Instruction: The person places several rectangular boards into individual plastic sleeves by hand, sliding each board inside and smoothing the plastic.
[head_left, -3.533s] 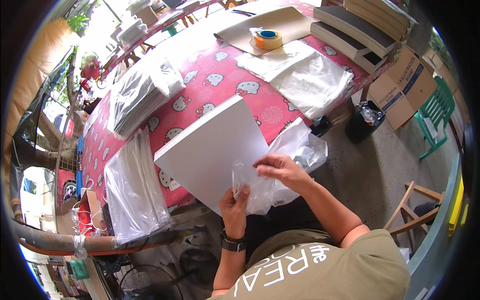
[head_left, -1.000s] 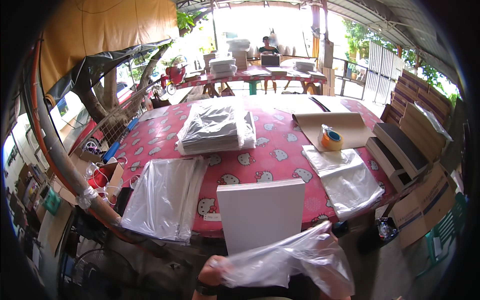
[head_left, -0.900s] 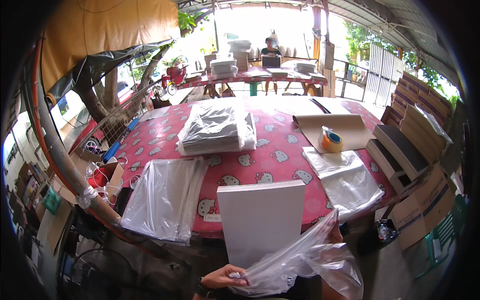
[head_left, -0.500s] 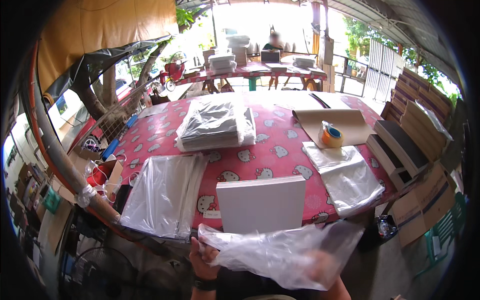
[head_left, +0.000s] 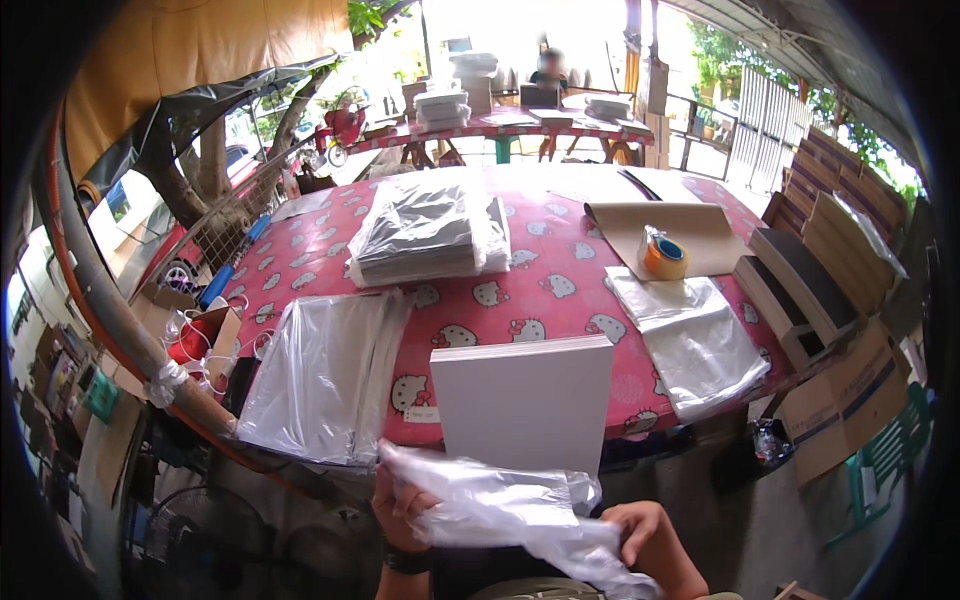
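Low in front of me, a clear plastic bag stretches crumpled and partly blurred between my hands. My left hand, with a dark band at the wrist, is closed on the bag's left end. My right hand has curled fingers against the bag's right part, whose loose end hangs below it. Just beyond the bag, a thick white stack of boards or paper stands upright at the table's near edge. The bag covers the stack's lower edge.
The table has a pink patterned cover. Flat plastic bags lie left, more plastic bags right. Farther back are a wrapped stack, brown paper and tape rolls. Cartons stand at right; a person sits far off.
The bag, spread wide before, has bunched up and dropped at its right side. My right hand, earlier blurred behind the plastic, now shows in front of it. My left hand keeps its hold.
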